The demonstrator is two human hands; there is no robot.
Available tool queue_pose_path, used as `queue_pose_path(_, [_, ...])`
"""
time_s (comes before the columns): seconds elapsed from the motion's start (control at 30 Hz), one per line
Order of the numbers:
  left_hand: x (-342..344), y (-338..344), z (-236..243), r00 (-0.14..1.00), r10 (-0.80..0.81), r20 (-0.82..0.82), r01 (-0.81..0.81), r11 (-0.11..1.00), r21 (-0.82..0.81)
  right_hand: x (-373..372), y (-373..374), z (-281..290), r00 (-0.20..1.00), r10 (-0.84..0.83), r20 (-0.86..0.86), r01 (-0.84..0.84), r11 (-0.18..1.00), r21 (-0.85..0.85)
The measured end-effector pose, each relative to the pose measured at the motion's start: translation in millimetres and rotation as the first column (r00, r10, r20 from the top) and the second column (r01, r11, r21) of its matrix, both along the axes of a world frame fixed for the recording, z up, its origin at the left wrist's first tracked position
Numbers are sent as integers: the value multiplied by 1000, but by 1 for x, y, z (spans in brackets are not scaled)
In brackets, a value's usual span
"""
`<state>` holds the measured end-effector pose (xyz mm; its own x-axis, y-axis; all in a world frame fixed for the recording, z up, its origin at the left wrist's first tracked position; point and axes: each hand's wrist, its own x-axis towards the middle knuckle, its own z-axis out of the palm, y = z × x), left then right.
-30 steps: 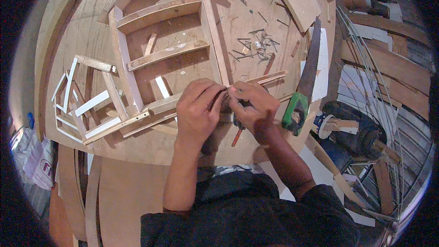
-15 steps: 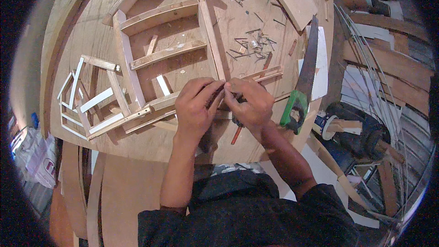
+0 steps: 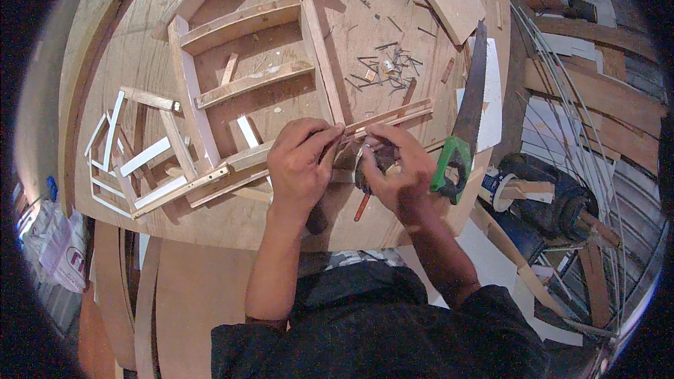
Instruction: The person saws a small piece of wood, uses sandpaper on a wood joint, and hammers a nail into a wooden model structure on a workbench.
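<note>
My left hand (image 3: 303,161) pinches thumb and fingers together at the near end of a long wooden rail (image 3: 321,56); whatever small thing is between the fingertips is hidden. That rail belongs to a wooden frame with curved crosspieces (image 3: 256,84), lying on a round wooden board. To its right, my right hand (image 3: 401,168) is loosely curled, thumb and fingers apart, over a dark tool (image 3: 361,170) that it partly hides. A thin red-orange stick (image 3: 362,208) lies beside that tool. Thin wooden strips (image 3: 414,109) lie just beyond my right hand.
Loose nails (image 3: 390,67) are scattered beyond my hands. A green-handled saw (image 3: 458,161) lies at the right, on white sheet. A smaller white-edged wooden frame (image 3: 151,154) is at the left. Curved timber (image 3: 446,0) lies at the far right. A tub (image 3: 497,191) stands off the board's right edge.
My right hand has drawn away from the rail's end, moving right and slightly nearer, its fingers parting. My left hand stays pinched in place. More of the wooden strips now shows.
</note>
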<state>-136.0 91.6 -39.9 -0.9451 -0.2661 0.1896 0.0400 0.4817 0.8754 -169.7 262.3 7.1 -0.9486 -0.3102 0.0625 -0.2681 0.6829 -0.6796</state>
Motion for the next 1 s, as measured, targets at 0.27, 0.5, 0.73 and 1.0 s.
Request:
queue_pose_path(0.27, [-1,1,3,1000,25,-2,-25,1000,5,0,26,-11,981,-184,-61,187,981,50])
queue_pose_path(0.5, [0,-4,3,1000,-1,15,1,999,-48,-59,-5,0,996,-27,-87,39,990,137])
queue_pose_path(0.73, [-2,-1,3,1000,-9,7,10,1000,-26,-108,-24,-37,944,33,329,-212,824,525])
queue_pose_path(1.0, [-2,-4,6,1000,-14,0,14,1000,-11,-124,-43,-21,859,-39,511,-312,752,581])
